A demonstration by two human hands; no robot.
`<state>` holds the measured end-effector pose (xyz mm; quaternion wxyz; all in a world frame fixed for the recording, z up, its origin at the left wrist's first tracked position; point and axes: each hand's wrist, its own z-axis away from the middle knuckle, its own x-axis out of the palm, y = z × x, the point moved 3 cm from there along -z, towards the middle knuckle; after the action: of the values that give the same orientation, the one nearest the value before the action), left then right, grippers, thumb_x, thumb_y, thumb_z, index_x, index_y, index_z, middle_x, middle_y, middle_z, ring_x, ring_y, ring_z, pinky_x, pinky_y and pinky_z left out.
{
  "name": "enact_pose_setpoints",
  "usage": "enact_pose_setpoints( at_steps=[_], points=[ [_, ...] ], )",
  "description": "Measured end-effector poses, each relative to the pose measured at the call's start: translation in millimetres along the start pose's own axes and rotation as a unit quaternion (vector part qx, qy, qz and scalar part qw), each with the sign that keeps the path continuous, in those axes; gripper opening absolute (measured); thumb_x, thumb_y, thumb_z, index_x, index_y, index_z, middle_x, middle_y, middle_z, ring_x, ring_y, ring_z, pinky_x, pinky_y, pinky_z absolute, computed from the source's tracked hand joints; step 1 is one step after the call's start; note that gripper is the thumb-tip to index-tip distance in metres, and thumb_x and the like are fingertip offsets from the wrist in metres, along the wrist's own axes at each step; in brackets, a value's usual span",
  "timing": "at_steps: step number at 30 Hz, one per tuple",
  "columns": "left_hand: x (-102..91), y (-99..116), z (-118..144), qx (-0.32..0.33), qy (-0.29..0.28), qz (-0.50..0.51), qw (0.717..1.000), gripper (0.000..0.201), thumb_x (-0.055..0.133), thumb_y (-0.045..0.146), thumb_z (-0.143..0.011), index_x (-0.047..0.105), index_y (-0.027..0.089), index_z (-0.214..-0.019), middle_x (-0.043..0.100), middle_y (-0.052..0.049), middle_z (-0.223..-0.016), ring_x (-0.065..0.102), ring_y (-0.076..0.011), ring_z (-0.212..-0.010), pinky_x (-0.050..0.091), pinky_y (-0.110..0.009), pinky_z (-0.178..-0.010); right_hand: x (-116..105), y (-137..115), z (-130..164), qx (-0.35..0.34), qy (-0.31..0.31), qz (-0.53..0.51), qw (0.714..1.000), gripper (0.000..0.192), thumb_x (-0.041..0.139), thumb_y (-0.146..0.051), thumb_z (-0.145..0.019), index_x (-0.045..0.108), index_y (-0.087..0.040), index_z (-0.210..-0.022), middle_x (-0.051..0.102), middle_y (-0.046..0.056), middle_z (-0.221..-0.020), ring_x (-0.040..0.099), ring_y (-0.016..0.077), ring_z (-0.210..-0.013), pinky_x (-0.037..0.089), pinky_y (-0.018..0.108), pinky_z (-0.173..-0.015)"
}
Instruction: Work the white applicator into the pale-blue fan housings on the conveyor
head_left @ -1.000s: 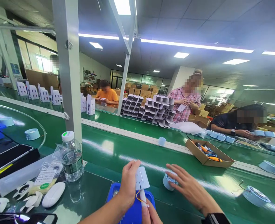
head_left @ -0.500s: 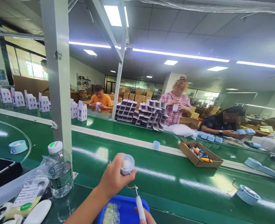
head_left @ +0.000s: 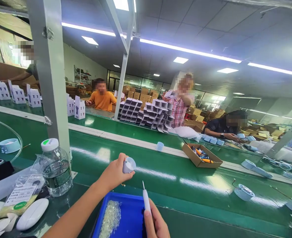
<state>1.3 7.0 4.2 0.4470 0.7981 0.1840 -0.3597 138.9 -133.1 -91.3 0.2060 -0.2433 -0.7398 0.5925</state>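
Observation:
My left hand (head_left: 116,172) is closed around a small light-blue round plastic housing (head_left: 129,165), its open end turned up toward me. A short wire end (head_left: 123,184) hangs below that hand. Lower and to the right, my right hand (head_left: 154,219) grips a white pen-shaped tool (head_left: 146,200) with a thin metal tip pointing up. The tip stands apart from the housing. Beneath both hands lies a blue tray (head_left: 133,211) with a heap of small translucent pieces (head_left: 110,216) along its left side. Some dark material by my right hand is partly hidden.
A water bottle (head_left: 55,168), a plastic packet (head_left: 19,198) and a white rounded object (head_left: 32,214) lie left. Across the green belt (head_left: 158,178) are light-blue housings (head_left: 244,192) and a cardboard box of tools (head_left: 201,155). A metal post (head_left: 48,72) rises left; co-workers sit and stand opposite.
The tool in my right hand has moved away from the wire end and further into view. My left hand still holds the housing. Opposite, the standing co-worker has moved their arms; the view has shifted.

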Motion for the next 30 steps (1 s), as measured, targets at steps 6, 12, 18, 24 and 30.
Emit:
enact_pose_setpoints(
  at_steps=[6, 12, 18, 24, 30],
  points=[
    [15.8, -32.0, -3.5, -0.016, -0.064, -0.057, 0.996, 0.034, 0.055, 0.031, -0.071, 0.055, 0.022, -0.104, 0.048, -0.006, -0.101, 0.055, -0.0201, -0.084, 0.043, -0.032, -0.075, -5.9, -23.7, 0.7, -0.016, -0.063, 0.068, 0.996, 0.019, 0.058, -0.040, -0.078, 0.054, -0.022, -0.079, 0.041, -0.008, -0.051, 0.040, 0.0107, -0.045, 0.034, 0.021, -0.044],
    [34.3, -51.0, -5.6, -0.027, -0.073, -0.034, 0.996, 0.041, 0.051, 0.042, -0.077, 0.061, 0.027, -0.113, 0.048, -0.007, -0.113, 0.045, -0.0258, -0.107, 0.034, -0.040, -0.097, -4.4, -31.0, 2.5, -0.032, -0.116, 0.061, 0.991, 0.023, 0.049, -0.043, -0.086, 0.052, -0.020, -0.083, 0.052, -0.001, -0.069, 0.049, 0.0136, -0.061, 0.042, 0.023, -0.058],
    [35.3, -54.7, -8.5, -0.103, -0.140, 0.070, 0.982, 0.043, 0.044, 0.048, -0.079, 0.066, 0.025, -0.108, 0.060, -0.007, -0.100, 0.052, -0.0230, -0.104, 0.034, -0.035, -0.099, 1.1, -28.3, 2.5, -0.020, -0.158, 0.056, 0.986, 0.022, 0.047, -0.041, -0.088, 0.052, -0.020, -0.084, 0.049, -0.003, -0.065, 0.046, 0.0121, -0.057, 0.042, 0.023, -0.056],
    [32.2, -56.8, -4.8, -0.147, -0.144, 0.170, 0.964, 0.060, 0.068, 0.046, -0.059, 0.061, 0.020, -0.113, 0.063, -0.007, -0.095, 0.061, -0.0173, -0.070, 0.048, -0.028, -0.073, 1.5, -26.3, 3.7, -0.017, -0.170, 0.055, 0.984, 0.021, 0.049, -0.039, -0.088, 0.052, -0.020, -0.083, 0.050, -0.003, -0.066, 0.048, 0.0122, -0.059, 0.043, 0.023, -0.057],
    [39.9, -74.4, -7.6, -0.249, -0.085, 0.212, 0.941, 0.040, 0.051, 0.049, -0.075, 0.063, 0.013, -0.086, 0.058, 0.000, -0.054, 0.054, -0.0121, -0.044, 0.043, -0.024, -0.052, -0.1, -23.6, 5.0, -0.003, -0.172, 0.070, 0.983, 0.022, 0.049, -0.041, -0.088, 0.051, -0.021, -0.082, 0.049, -0.003, -0.065, 0.047, 0.0124, -0.059, 0.042, 0.023, -0.058]
  ],
)
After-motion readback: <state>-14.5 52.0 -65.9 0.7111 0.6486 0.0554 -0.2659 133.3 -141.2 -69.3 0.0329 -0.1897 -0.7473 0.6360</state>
